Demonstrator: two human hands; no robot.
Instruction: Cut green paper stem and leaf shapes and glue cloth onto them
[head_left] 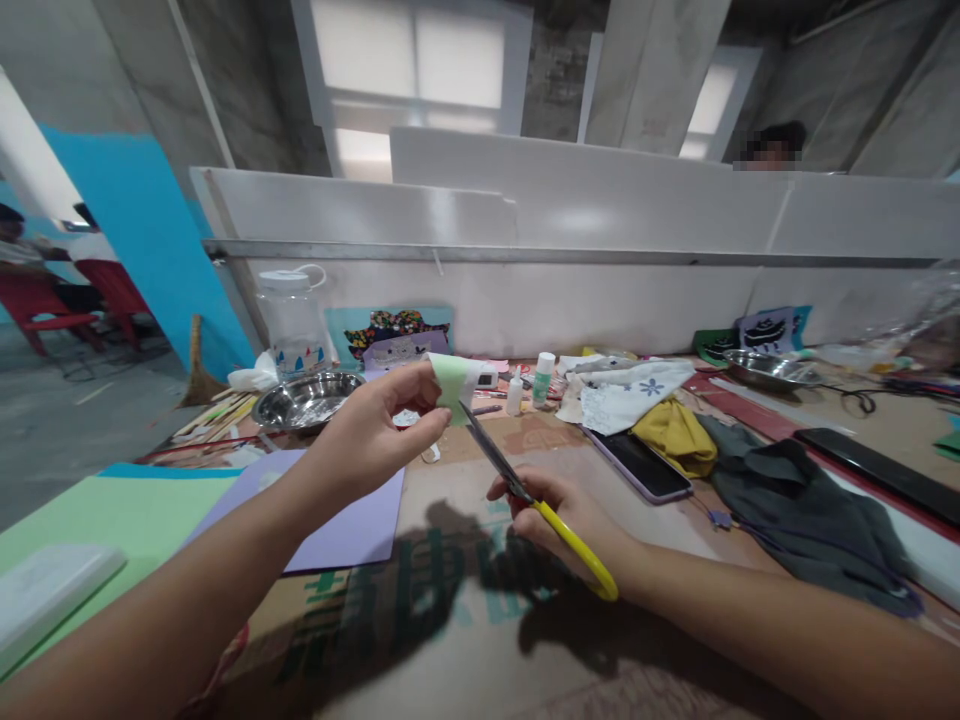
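Pinched between the thumb and fingers of my left hand [386, 425] is a small piece of light green paper [451, 385], with a white part along its right side. My right hand [574, 520] grips a pair of scissors [574, 550] with yellow handles. Their blades point up and left, and the tips reach the lower right edge of the green paper. I cannot tell whether the blades touch it. Beneath my left forearm lies a sheet of purple paper [360, 520], partly over a larger light green sheet [60, 510].
A steel bowl [307, 400] and a clear plastic jug [289, 320] stand at the back left. Behind my hands are a glue stick [544, 380] and a small white bottle [514, 392]. To the right lie a phone [641, 465], yellow cloth [679, 438] and dark cloth [802, 510].
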